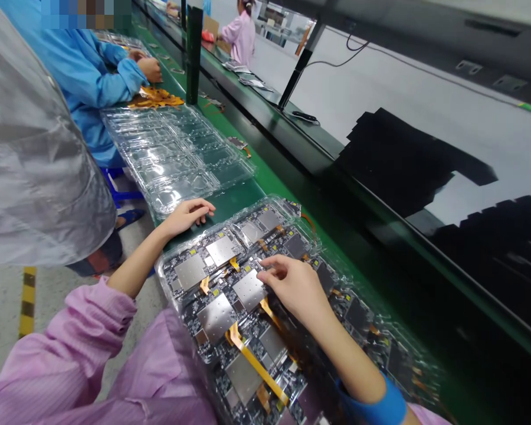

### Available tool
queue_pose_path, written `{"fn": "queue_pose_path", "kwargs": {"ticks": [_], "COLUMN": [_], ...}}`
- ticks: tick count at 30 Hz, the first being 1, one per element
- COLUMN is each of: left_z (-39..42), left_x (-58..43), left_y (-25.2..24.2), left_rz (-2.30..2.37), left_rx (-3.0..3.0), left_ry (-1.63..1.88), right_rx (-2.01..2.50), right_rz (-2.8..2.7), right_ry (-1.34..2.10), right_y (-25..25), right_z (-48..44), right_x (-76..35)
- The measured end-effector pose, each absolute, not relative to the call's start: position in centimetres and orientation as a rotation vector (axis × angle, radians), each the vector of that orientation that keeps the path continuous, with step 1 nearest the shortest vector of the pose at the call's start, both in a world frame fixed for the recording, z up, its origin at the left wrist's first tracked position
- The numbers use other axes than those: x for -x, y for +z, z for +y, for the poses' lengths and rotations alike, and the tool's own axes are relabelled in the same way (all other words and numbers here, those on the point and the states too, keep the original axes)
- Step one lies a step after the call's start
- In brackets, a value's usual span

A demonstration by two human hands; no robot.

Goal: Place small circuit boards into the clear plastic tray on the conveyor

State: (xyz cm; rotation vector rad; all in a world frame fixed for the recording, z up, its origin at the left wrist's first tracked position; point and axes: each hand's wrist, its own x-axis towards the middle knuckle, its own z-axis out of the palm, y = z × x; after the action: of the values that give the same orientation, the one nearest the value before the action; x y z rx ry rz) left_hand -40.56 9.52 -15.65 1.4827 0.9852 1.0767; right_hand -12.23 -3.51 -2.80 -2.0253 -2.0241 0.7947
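Right hand (294,286) is rested on the circuit boards in the clear blister tray (177,295), fingertips pinched together at a board (250,289) near tray centre; whether anything is gripped cannot be told. Left hand (188,215) is laid flat and empty just beyond the tray's far-left corner. Risks: orange flex cables (252,360) nearer the tray's front could be snagged or creased by the wrist; boards could be shifted if the flimsy tray is pressed.

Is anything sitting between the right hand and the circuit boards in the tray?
Nothing visible. The right hand rests directly on the circuit boards in the clear tray, fingertips at a metal shield. The left hand lies apart, on the green bench.
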Motion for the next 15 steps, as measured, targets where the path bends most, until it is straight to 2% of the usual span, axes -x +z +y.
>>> {"fn": "queue_pose_path", "kwargs": {"ticks": [3, 5, 11, 15], "left_z": [9.5, 9.5, 9.4, 9.3], "left_x": [40.7, 40.7, 40.7, 40.6], "left_y": [-15.8, -15.9, -15.6, -15.5], "left_rz": [0.980, 0.978, 0.985, 0.998], "left_rx": [-1.493, -1.495, -1.502, -1.487], "left_ry": [1.067, 1.062, 1.063, 1.056], "right_rx": [1.928, 1.766, 1.652, 1.618], "right_rz": [-2.276, -2.413, -2.758, -2.748], "right_ry": [0.261, 0.080, 0.161, 0.176], "right_y": [-2.0, -1.7, -2.5, -1.8], "right_z": [-4.9, -5.7, -7.4, -7.1], "right_x": [13.0, 13.5, 14.5, 14.0]}}
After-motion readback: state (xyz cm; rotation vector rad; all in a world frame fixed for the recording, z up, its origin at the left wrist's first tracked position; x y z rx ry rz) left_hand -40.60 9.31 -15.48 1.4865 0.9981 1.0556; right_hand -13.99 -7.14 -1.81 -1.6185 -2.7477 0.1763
